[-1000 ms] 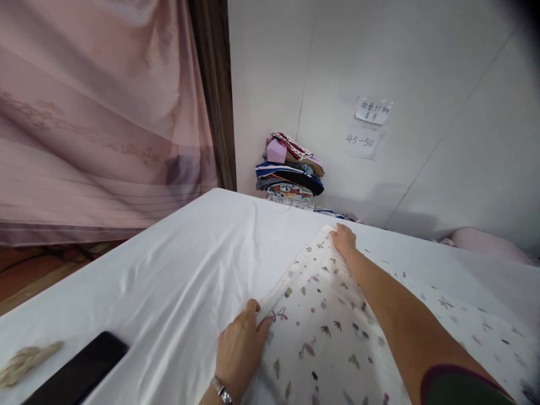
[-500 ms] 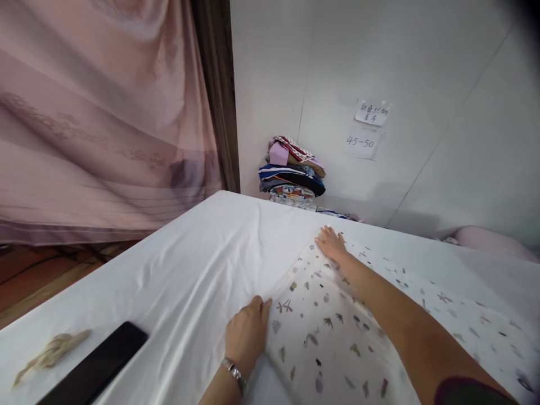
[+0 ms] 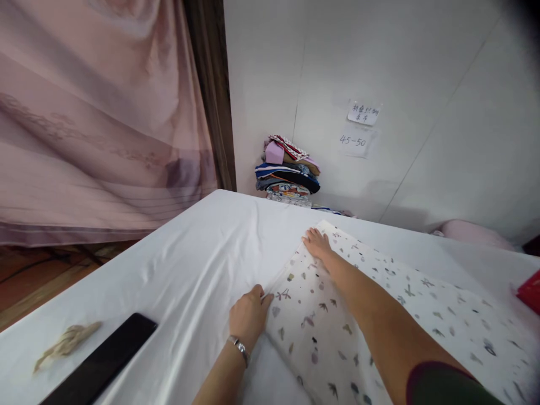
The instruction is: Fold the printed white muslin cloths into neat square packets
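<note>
A white cloth printed with small plants and birds point(image 3: 310, 320) lies spread over the white-covered bed or table, its far corner showing just beyond my right hand. My left hand point(image 3: 248, 315), with a silver watch or bracelet at the wrist, pinches the left edge of this printed cloth between thumb and fingers. Farther off, my right hand point(image 3: 317, 244) lies flat on the cloth near its far corner, fingers stretched out and palm down. The right forearm crosses over the cloth and hides a strip of it.
A black phone point(image 3: 103, 360) and a knotted beige cord point(image 3: 67, 344) lie at the near left. Folded fabrics point(image 3: 289, 171) are stacked by the wall at the back. A pink curtain point(image 3: 105, 124) hangs at left. A red object point(image 3: 529, 293) shows at the right edge.
My right hand has slid left along the cloth's edge, and the far corner now shows flatter beyond it. My left hand keeps its hold. The view has shifted slightly.
</note>
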The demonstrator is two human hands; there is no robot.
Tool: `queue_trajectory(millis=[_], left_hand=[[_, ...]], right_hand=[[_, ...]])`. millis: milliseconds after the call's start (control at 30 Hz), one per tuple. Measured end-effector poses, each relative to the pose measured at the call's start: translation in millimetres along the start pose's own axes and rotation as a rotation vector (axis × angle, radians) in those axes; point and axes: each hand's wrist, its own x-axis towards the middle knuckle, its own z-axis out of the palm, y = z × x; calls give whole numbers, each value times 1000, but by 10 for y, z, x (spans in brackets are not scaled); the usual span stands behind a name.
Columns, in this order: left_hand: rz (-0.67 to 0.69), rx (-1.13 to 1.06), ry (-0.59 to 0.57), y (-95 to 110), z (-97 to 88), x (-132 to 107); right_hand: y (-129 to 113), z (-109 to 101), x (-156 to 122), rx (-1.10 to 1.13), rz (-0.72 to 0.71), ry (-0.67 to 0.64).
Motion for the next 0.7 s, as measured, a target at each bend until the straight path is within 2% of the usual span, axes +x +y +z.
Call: queue_trajectory(millis=[133,333,533,700], left_hand=[[-5,-36,-12,-19,-25,-1],[-3,-80,-36,-33,-70,-5],[2,-94,-33,-84,-102,-20],[2,-101,-48,-110,-104,5]], right_hand=[[29,-32,-78,6,52,11],[45,-27,-266,6,13,-18],[-108,-46,-413,24,7,-38],[-245,-224,-592,58,3,-115]])
